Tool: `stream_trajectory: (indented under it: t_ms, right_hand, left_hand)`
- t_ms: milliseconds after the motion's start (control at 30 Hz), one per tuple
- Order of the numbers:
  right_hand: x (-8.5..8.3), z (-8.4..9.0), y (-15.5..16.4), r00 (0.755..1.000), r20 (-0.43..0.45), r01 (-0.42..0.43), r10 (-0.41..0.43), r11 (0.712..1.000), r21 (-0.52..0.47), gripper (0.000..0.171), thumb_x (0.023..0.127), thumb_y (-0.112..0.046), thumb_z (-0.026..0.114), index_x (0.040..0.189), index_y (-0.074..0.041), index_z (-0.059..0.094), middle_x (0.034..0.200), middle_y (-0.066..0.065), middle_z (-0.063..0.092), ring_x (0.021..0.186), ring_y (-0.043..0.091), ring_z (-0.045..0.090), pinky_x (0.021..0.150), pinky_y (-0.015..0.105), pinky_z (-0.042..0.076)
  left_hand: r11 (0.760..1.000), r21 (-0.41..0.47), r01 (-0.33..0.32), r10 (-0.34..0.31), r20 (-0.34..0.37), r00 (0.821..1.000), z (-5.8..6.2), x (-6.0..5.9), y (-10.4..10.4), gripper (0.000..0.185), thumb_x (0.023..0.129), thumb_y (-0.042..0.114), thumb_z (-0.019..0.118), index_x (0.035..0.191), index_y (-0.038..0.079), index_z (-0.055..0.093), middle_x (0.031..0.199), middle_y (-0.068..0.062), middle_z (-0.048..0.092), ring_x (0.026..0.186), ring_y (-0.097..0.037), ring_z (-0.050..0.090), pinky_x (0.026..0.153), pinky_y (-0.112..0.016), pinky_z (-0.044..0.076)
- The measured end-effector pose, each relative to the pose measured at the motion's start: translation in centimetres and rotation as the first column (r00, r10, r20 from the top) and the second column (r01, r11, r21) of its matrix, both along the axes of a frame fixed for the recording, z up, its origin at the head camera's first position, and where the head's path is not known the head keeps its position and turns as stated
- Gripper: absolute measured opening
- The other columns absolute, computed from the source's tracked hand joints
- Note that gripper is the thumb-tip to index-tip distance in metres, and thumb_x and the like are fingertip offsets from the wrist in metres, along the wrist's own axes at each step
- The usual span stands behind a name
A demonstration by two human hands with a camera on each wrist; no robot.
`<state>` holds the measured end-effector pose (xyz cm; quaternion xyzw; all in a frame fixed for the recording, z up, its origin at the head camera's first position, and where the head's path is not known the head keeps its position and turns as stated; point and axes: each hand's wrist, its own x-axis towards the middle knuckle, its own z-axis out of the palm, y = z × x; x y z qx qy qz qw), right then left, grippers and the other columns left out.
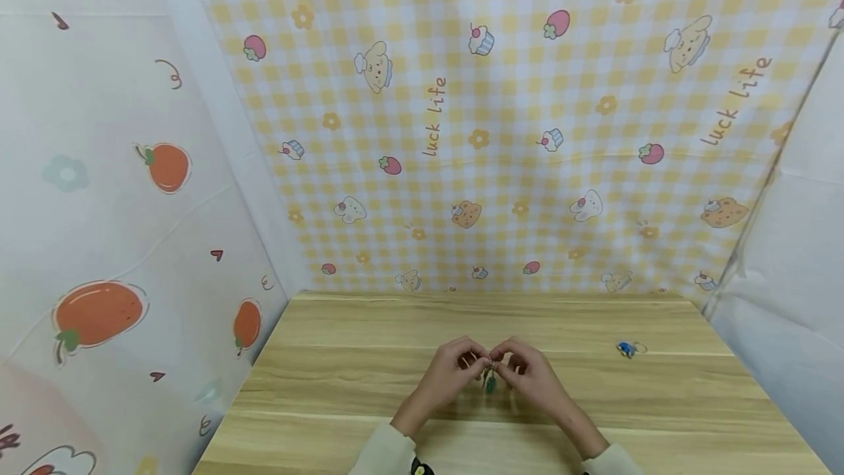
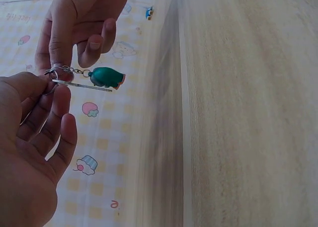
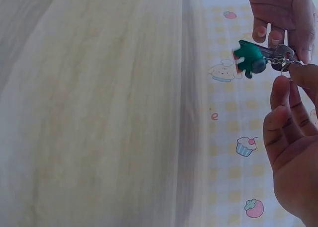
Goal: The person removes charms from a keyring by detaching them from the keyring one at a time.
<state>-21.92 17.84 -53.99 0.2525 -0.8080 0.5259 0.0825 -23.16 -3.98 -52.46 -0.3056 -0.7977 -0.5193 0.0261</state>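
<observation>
Both hands meet above the table around one keyring (image 2: 52, 74). My left hand (image 1: 450, 372) pinches it at the metal ring with thumb and forefinger, the other fingers loosely bent. From the opposite side, my right hand (image 1: 530, 376) pinches the same ring between thumb and forefinger. A small green figure charm (image 2: 106, 77) with an orange edge hangs from it on a short chain. Beside the charm is a metal key (image 3: 284, 51), its head close to the ring and its flat blade seen edge-on in the left wrist view. Fingertips hide part of the ring.
A blue charm (image 1: 626, 348) with a thin ring lies on the wooden table (image 1: 330, 380), to the right of the hands. Behind the table hangs a yellow checked cloth (image 1: 514, 94). A pale printed cloth (image 1: 119, 240) covers the left side, a white one (image 1: 791, 277) the right.
</observation>
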Motion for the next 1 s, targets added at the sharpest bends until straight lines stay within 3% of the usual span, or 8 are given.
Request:
stream_trajectory:
  t_ms: [167,333,800,1000]
  right_hand:
    - [0.1,-0.2,0.1,0.999,-0.019,0.025,-0.026,1.0,-0.015,0.029,0.097,0.007,0.071,0.105,-0.02,0.074,0.098,-0.002,0.071,0.058,0.01,0.059,0.051,0.025,0.052]
    - [0.2,-0.3,0.2,0.999,-0.023,0.033,-0.033,0.999,-0.011,0.022,0.098,0.002,0.073,0.104,-0.02,0.075,0.096,0.0,0.072,0.058,0.001,0.055,0.05,0.025,0.05]
    - [0.5,0.5,-0.2,0.991,0.051,0.124,-0.125,0.992,0.026,0.02,0.097,-0.002,0.075,0.098,-0.022,0.076,0.093,-0.003,0.073,0.058,0.002,0.053,0.05,0.024,0.048]
    - [0.6,0.7,-0.6,0.985,0.041,0.163,-0.165,0.985,0.06,0.019,0.095,-0.001,0.075,0.095,-0.02,0.077,0.089,-0.003,0.073,0.057,0.002,0.051,0.048,0.022,0.045]
  left_hand:
    - [1.0,0.002,-0.006,0.006,0.007,1.0,0.0,0.0,0.1,0.014,0.106,0.025,0.068,0.108,0.013,0.076,0.101,-0.005,0.074,0.078,0.001,0.062,0.073,-0.02,0.057]
    - [1.0,-0.004,0.003,-0.003,0.014,1.0,0.1,0.1,0.1,0.016,0.106,0.026,0.068,0.108,0.014,0.077,0.101,-0.004,0.074,0.077,0.001,0.062,0.073,-0.02,0.057]
    - [1.0,0.001,0.024,-0.024,0.039,0.999,0.4,0.2,-0.1,0.014,0.106,0.024,0.068,0.107,0.013,0.077,0.101,-0.006,0.074,0.078,0.0,0.062,0.072,-0.02,0.056]
    - [1.0,0.002,0.029,-0.029,0.046,0.999,0.3,0.1,-0.3,0.014,0.106,0.022,0.068,0.107,0.011,0.077,0.101,-0.007,0.074,0.079,-0.002,0.062,0.072,-0.02,0.056]
